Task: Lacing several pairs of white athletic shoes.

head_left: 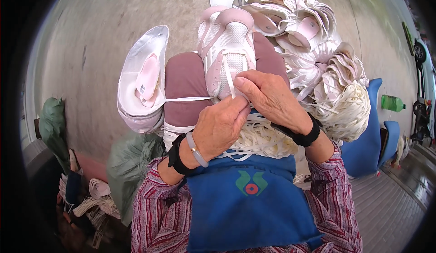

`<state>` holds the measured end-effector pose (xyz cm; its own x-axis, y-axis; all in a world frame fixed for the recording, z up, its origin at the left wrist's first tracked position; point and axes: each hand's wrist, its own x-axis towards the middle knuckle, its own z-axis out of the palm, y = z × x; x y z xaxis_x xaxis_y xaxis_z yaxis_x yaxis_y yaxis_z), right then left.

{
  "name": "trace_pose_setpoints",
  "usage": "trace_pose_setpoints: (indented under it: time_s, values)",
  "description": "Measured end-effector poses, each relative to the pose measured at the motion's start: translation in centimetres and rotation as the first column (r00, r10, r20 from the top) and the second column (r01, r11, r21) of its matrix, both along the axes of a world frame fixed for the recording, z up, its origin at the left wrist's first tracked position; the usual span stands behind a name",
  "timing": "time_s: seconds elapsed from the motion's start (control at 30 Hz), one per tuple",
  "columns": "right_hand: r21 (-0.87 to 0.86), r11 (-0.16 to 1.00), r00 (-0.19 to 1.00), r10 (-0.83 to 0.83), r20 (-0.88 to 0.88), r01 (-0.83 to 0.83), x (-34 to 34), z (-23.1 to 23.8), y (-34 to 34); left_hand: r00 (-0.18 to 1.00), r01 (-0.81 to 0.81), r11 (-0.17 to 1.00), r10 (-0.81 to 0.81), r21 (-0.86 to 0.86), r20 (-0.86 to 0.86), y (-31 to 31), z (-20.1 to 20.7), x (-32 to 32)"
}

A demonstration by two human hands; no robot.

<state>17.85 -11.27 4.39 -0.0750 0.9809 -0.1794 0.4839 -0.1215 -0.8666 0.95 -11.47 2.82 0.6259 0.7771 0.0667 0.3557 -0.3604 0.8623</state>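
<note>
A pink-and-white shoe upper (231, 35) of mesh and smooth panels lies over my thighs, toe end away from me. Down its front runs a flat white shoelace (229, 78). My left hand (222, 123) is closed at the near end of the upper, its fingertips pinched on the lace. From the right, my right hand (272, 98) meets it, thumb and fingers pinched together at the same lace; the fingertips partly hide each other. Another white strand (188, 99) stretches left from the upper toward a nested stack of white pieces (144, 80).
A bundle of cream laces (268, 137) fills my lap above a blue apron (250, 207). Several shoe uppers (313, 24) and a thick lace hank (347, 112) are piled at right. Beyond are a blue chair (361, 139), a green bottle (393, 103) and, at left, a green sack (131, 167).
</note>
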Motion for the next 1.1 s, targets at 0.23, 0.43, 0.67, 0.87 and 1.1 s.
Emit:
trace_pose_setpoints:
  time_s: [0.23, 0.43, 0.67, 0.87, 1.1]
  values:
    - [-0.345, 0.937, 0.954, -0.049, -0.297, -0.059, -0.1, -1.4, 1.2, 1.0, 0.021, 1.0, -0.021, -0.015, 0.006, 0.0, -0.7, -1.0]
    - [-0.355, 0.924, 0.898, -0.032, -0.439, -0.141, -0.1, -1.9, 0.8, 0.998, 0.043, 0.999, -0.042, -0.031, 0.05, -0.1, -0.5, -0.8]
    - [-0.509, 0.853, 0.67, -0.309, -0.674, -0.118, 0.3, -1.0, -0.4, 0.745, 0.106, 0.384, 0.581, -0.917, 0.329, 2.4, -1.6, -1.5]
    - [-0.33, 0.918, 0.825, -0.004, -0.565, -0.222, -1.3, -0.5, -0.7, 0.781, 0.434, 0.081, 0.462, -0.897, 0.42, 4.4, -3.0, -0.5]
    - [-0.019, 0.995, 0.914, 0.083, -0.398, -0.099, 0.9, -0.4, -2.2, 0.645, 0.501, 0.165, 0.583, -0.85, 0.494, 4.2, -3.3, -2.2]
